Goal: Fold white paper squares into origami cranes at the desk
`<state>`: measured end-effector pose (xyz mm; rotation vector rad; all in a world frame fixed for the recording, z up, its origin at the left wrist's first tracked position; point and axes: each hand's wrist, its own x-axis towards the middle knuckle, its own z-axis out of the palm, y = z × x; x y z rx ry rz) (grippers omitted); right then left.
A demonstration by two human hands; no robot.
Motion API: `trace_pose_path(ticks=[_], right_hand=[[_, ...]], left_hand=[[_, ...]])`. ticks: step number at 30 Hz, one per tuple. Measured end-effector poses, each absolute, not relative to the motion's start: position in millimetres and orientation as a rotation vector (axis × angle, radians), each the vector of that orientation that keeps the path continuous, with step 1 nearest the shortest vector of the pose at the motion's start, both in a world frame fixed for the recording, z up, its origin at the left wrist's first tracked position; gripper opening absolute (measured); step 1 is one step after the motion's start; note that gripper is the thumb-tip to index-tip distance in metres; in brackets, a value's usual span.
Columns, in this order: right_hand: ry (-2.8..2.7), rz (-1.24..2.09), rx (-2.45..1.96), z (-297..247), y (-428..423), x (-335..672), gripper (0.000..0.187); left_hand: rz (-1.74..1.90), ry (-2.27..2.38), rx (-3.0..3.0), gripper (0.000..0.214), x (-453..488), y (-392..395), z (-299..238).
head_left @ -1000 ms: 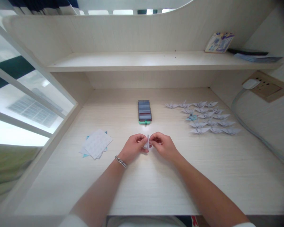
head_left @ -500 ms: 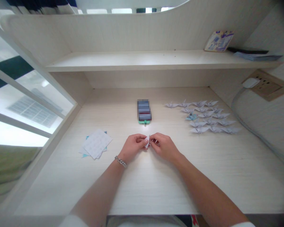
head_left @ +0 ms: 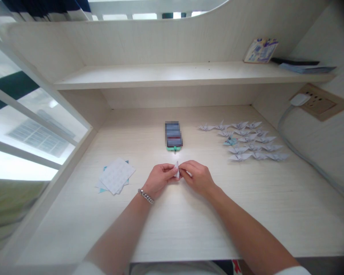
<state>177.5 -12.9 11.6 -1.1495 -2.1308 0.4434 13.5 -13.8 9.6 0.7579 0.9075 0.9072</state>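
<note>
A small piece of folded white paper (head_left: pixel 177 169) stands between my hands over the middle of the desk. My left hand (head_left: pixel 162 177) pinches its left side with thumb and fingers. From the right, my right hand (head_left: pixel 196 175) has its thumb and fingertips closed on the paper's other edge. The fingers hide part of the folds. To the right lie several folded paper cranes (head_left: pixel 258 147) in rows, mostly white, with one blue crane (head_left: pixel 230 141) among them. Left of my hands rests a stack of square paper sheets (head_left: pixel 117 176), white with blue corners showing.
A phone (head_left: pixel 173 134) with a green edge lies beyond my hands. Above the desk runs a shelf (head_left: pixel 149 74) carrying a small box (head_left: pixel 260 50) and flat books (head_left: pixel 306 68). A grey cable (head_left: pixel 304 164) hangs from the socket (head_left: pixel 321 102) along the right wall.
The right fingertips have closed in more tightly against the paper, and its visible part looks narrower and more upright. The whole view has shifted slightly.
</note>
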Motion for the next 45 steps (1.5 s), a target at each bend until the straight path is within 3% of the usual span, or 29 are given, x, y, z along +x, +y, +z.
trace_pose_path(ticks=[17, 30, 37, 45], right_hand=[[-2.146, 0.186, -1.058, 8, -12, 176, 0.020], [-1.702, 0.634, -1.176, 13, -18, 165, 0.008], [-1.604, 0.819, -1.205, 14, -17, 165, 0.010], [-1.642, 0.805, -1.177, 14, -18, 164, 0.008]], left_hand=[[0.997, 0.915, 0.782, 0.026, 15, -12, 10], [1.152, 0.926, 0.931, 0.019, 20, -12, 3], [1.192, 0.929, 0.971, 0.019, 21, -13, 5], [1.175, 0.917, 0.978, 0.017, 20, -13, 2]])
